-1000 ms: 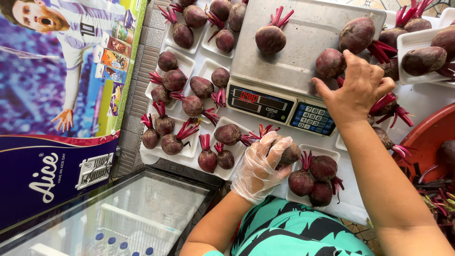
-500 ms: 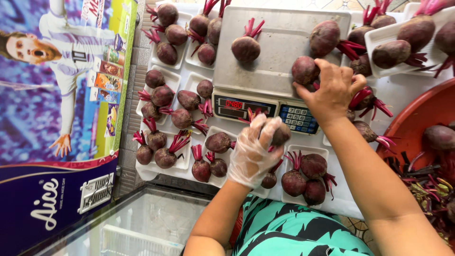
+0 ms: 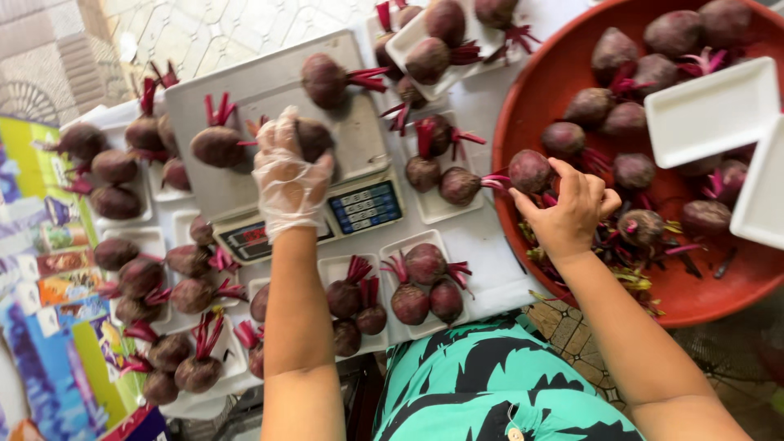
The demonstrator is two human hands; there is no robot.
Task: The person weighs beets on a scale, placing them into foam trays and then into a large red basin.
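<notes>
Two hands, left hand [image 3: 287, 175] gripping beetroot [image 3: 313, 137], on scale [image 3: 245, 98]

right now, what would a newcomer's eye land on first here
Dark red beetroots with bright magenta stems lie everywhere, and the big red-orange basin at right is heaped with them. The gloved left hand holds a beetroot on the grey scale at centre. The bare right hand grips another beetroot at the basin's rim, while white trays of beetroots sit along the near edge.
</notes>
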